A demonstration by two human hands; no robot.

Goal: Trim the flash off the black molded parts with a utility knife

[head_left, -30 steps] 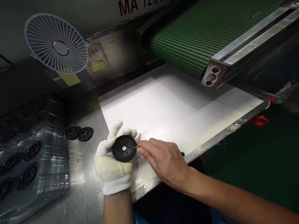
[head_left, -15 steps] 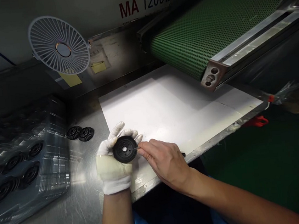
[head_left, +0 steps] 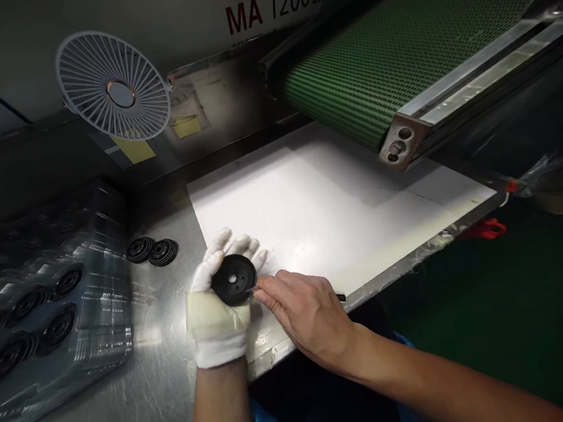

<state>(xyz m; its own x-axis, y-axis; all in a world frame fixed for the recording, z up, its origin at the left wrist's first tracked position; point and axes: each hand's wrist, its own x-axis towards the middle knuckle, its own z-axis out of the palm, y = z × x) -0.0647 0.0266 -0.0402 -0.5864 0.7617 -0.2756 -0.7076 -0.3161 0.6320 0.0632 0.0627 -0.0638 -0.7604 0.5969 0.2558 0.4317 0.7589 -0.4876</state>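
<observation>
My left hand (head_left: 216,312), in a white cotton glove with tape around the palm, holds a black ribbed rubber disc (head_left: 234,280) with a centre hole. My right hand (head_left: 305,316) is bare and pinches a small trimming knife, whose thin metal tip (head_left: 253,290) touches the disc's lower right edge. The knife's black handle end (head_left: 340,297) sticks out past my hand. The glove's fingers hide part of the disc's back.
A clear plastic tray (head_left: 45,310) of black discs lies on the steel table (head_left: 144,386) at left, with two loose discs (head_left: 151,250) beside it. A white sheet (head_left: 320,193) lies ahead, beneath a green conveyor belt (head_left: 375,53). A fan guard (head_left: 111,81) stands behind.
My right hand has shifted down and left, taking the knife tip further along the disc's lower right edge. The disc has turned slightly in my left hand.
</observation>
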